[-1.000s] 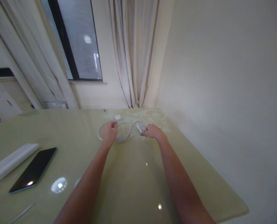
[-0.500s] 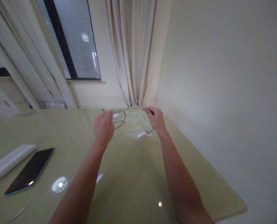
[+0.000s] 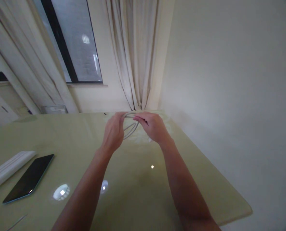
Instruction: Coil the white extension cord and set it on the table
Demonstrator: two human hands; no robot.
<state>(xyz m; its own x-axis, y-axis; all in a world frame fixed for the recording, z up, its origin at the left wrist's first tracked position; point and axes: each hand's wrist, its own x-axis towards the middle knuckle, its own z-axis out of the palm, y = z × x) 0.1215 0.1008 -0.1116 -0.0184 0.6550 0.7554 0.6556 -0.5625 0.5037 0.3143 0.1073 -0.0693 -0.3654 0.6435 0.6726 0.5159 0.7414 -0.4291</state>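
Both my hands are raised above the far part of a yellow-green table (image 3: 138, 189), close together. My left hand (image 3: 113, 132) is closed on loops of a white cable (image 3: 130, 129). My right hand (image 3: 152, 126) pinches the same cable near its top, fingertips almost meeting the left hand's. The cable's loops hang between the two hands. The white plug end seen before is hidden behind my right hand.
A dark phone (image 3: 28, 182) lies at the left of the table beside a long white block (image 3: 9, 169). Curtains (image 3: 133, 54) and a window (image 3: 68, 41) stand behind the table. A plain wall (image 3: 229, 80) runs along the right.
My hands lifted the cable off the table, then drew together, so the stretch of cable between them has folded into loops. The white plug end has gone from sight.
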